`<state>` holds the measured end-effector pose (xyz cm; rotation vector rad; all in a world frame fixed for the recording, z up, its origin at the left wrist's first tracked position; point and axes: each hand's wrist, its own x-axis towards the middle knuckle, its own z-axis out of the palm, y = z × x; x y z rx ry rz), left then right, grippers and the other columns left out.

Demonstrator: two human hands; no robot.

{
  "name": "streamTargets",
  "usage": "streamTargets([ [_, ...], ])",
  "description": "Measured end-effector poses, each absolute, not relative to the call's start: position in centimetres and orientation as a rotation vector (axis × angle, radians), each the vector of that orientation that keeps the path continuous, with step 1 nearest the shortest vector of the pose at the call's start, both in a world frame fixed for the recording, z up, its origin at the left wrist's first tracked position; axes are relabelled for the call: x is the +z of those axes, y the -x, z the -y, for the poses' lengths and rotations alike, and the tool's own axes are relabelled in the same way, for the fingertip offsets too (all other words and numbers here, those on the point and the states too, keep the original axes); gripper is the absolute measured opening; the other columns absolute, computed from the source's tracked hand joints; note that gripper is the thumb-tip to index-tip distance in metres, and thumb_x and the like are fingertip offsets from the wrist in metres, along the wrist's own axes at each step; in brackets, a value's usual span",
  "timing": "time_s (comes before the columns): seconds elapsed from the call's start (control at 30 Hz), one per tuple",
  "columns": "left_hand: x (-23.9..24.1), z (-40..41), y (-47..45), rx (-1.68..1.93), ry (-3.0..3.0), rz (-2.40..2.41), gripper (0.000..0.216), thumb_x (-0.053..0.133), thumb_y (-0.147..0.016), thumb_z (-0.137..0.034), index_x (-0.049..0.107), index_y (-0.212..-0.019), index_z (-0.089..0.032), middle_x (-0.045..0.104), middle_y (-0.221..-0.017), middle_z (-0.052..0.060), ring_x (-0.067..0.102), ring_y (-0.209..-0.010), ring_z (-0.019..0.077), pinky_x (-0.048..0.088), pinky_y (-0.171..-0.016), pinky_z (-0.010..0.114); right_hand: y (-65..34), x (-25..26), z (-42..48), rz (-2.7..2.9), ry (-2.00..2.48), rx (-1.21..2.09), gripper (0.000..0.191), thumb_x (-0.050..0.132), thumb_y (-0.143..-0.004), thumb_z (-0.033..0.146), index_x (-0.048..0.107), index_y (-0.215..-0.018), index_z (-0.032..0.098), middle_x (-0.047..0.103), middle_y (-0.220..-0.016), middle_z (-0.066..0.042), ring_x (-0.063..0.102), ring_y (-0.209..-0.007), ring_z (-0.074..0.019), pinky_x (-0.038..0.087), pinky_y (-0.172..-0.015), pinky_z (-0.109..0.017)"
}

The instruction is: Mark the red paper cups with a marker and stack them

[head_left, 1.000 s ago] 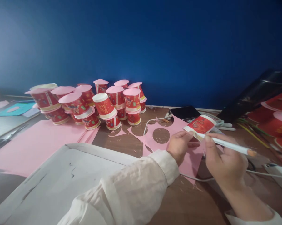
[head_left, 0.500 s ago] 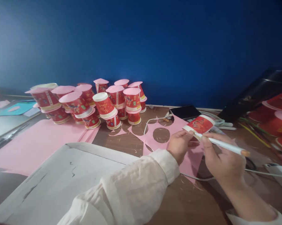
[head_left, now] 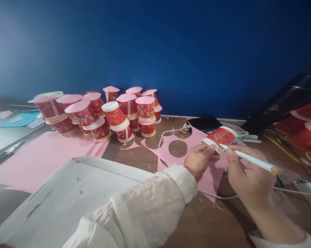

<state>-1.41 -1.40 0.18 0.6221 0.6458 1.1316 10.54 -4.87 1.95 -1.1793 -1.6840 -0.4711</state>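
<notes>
At far left we see a flat teal sheet (head_left: 28, 118), then pale pink paper sheets (head_left: 41, 158) behind a white shallow-edged board (head_left: 98, 189). Beyond stand red printed paper cups (head_left: 115, 117) in two tiers, many topped with round pink paper discs (head_left: 79, 106) (one upper cup shows a white top). On the brown wooden table (head_left: 132, 158) lies a pink paper sheet with round holes (head_left: 196, 137); above it, our left hand (head_left: 198, 160) has thumb and fingers clamped on the lower edge of a tilted red-and-white paper cup (head_left: 219, 136). Our right hand (head_left: 250, 181) pinches a slim white pen-like rod (head_left: 256, 160), its tip at that edge; whether they touch, we cannot tell. Farther right leans a glossy black cylinder (head_left: 281, 103)
</notes>
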Motion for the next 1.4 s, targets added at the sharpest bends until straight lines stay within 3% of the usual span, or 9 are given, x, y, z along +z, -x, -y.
streamTargets([
  [0.37,0.5,1.7,1.3,1.156,-0.475,-0.571,0.032,0.083,-0.068,-0.042,0.068,-0.074,-0.014,0.062,-0.070,0.004,0.051,-0.063,0.0134,0.039,-0.065,0.029,-11.0,2.8,5.4,1.601,1.192,-0.450,0.014,0.060,-0.098,0.020,0.069,-0.108,0.015,0.072,-0.098,-0.013,0.069,-0.090,-0.0257,0.054,-0.082,-0.040],
  [0.6,0.5,1.9,1.1,1.165,-0.394,-0.521,0.035,0.088,-0.063,-0.037,0.073,-0.081,-0.012,0.066,-0.074,0.006,0.059,-0.072,0.0157,0.047,-0.078,0.032,-10.8,2.9,5.6,1.683,1.105,-0.442,0.019,0.061,-0.098,0.017,0.068,-0.115,0.019,0.073,-0.103,-0.010,0.071,-0.095,-0.0242,0.056,-0.086,-0.038],
  [1.4,0.3,1.6,1.1,1.193,-0.482,-0.620,0.048,0.092,-0.061,-0.050,0.073,-0.077,-0.009,0.064,-0.073,0.006,0.056,-0.071,0.0135,0.044,-0.076,0.029,-10.8,1.5,5.1,1.754,1.082,-0.333,0.016,0.061,-0.097,0.014,0.066,-0.113,0.016,0.070,-0.099,-0.008,0.066,-0.091,-0.0207,0.052,-0.087,-0.036],
])
